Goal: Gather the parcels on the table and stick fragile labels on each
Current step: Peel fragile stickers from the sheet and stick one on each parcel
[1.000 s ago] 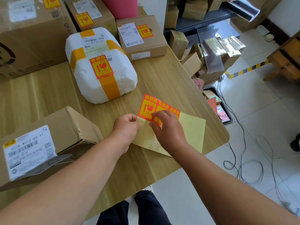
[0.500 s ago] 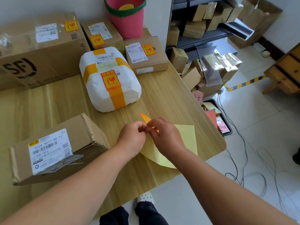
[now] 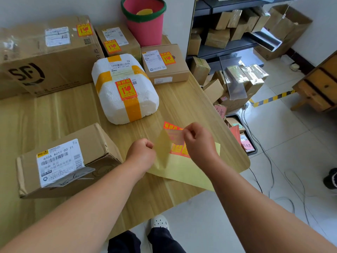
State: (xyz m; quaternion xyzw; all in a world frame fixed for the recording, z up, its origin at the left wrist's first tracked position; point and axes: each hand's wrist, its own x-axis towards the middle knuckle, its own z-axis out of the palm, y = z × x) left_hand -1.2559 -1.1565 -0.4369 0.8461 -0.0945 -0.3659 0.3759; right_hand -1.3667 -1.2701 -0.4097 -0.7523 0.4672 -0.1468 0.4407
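Observation:
My right hand (image 3: 199,141) pinches a red fragile label (image 3: 173,131), lifted partly off the yellow backing sheet (image 3: 182,170). My left hand (image 3: 141,154) pinches the sheet's folded-up corner. A brown box (image 3: 69,157) with only a white shipping label lies near left on the table (image 3: 182,106). Behind it a white foam parcel (image 3: 125,88), a large SF carton (image 3: 47,53) and two small cartons (image 3: 118,41) (image 3: 164,63) each carry a fragile label.
A pink bucket (image 3: 145,21) stands at the table's back edge. Right of the table, loose boxes (image 3: 235,83) pile on the floor below a dark shelf (image 3: 228,33). A tray of cards (image 3: 240,136) and cables (image 3: 264,161) lie beside the table's right edge.
The label has been peeled up from the sheet by my right hand while my left folds the sheet corner back. The camera has tilted up, showing more of the back parcels.

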